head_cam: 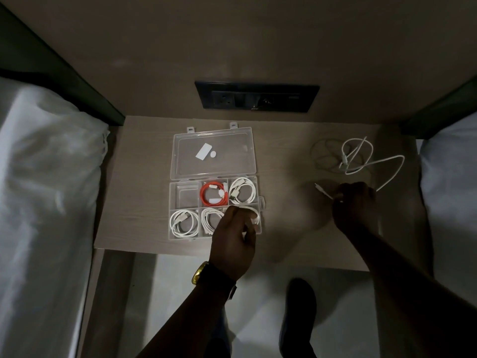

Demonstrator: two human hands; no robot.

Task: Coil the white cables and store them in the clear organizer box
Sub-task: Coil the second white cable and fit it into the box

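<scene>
We see our right hand (355,202) curled closed near the right side of the desk (134,202), pinching a loose white cable (387,161) close to one end; the connector tip (317,185) sticks out up and to the left of the fingers, and the rest of the cord loops away to the upper right into a loose tangle. A fainter, greyish cable (322,156) lies under that tangle, hard to make out in the dim light. The right forearm runs in from the lower right corner.

Our left hand (233,233) hovers over the near right compartment of the clear organizer box (172,202), fingers loosely bent and half open; it hides most of that compartment, so we cannot tell whether it grips the white coil (254,211) showing at its edge. A gold watch (199,273) sits on the wrist.

The box lies with its long axis left to right, its lid (214,153) flat open on the far side. Coiled white cables fill the near left (183,223), near middle (210,219) and far right (242,193) compartments; an orange cable (213,194) sits in the far middle.

A dark socket panel (256,98) is on the wall behind. White bedding (46,177) flanks the desk, cut off at the edges.
</scene>
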